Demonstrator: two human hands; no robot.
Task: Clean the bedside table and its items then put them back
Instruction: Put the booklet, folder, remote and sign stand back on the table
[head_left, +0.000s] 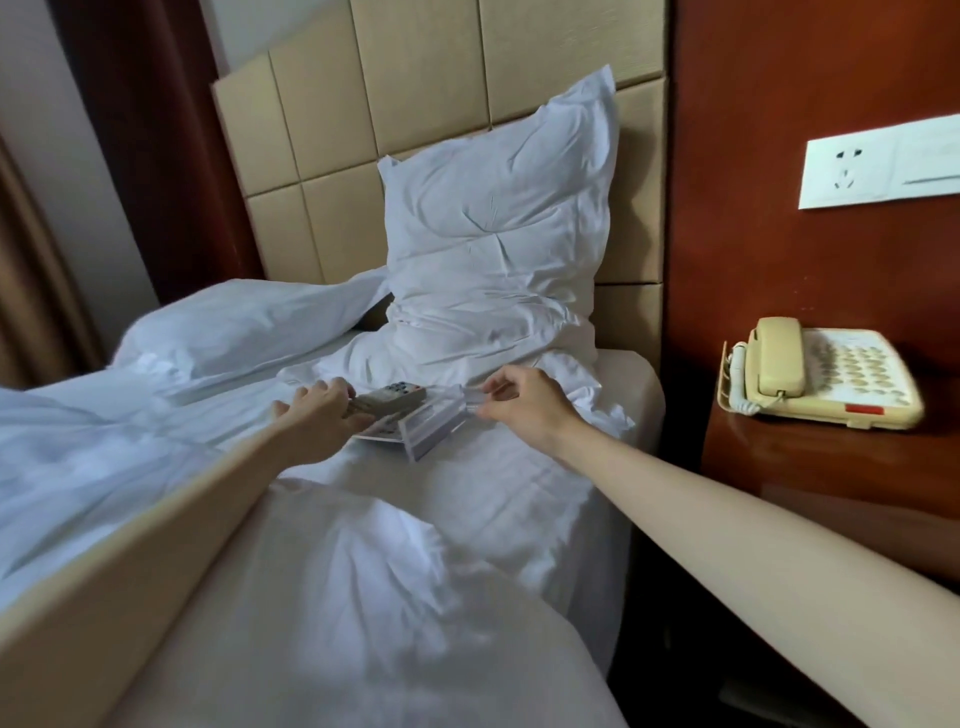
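White rumpled bedding (519, 493) fills the head view, with a plump white pillow (493, 249) propped against the beige padded headboard (322, 119).

Near the mattress's right edge, the left hand (317, 410) has its fingers curled round a grey button-covered remote control (392, 397). The right hand (524, 405) pinches the top edge of a clear acrylic card stand (436, 423) between thumb and fingertips. A printed paper card (376, 434) lies on the sheet under both.

That pinch is thin and the plastic looks slick. The stand could twist loose while crossing the dark gap between the mattress edge and the reddish-brown wooden bedside table (779, 452). The loose card may also drag along and slide off.

A beige corded telephone (815, 374) takes up the table's back part against the wall. The bare wood lies toward the front edge, and a careless set-down could knock the handset or snag its coiled cord.
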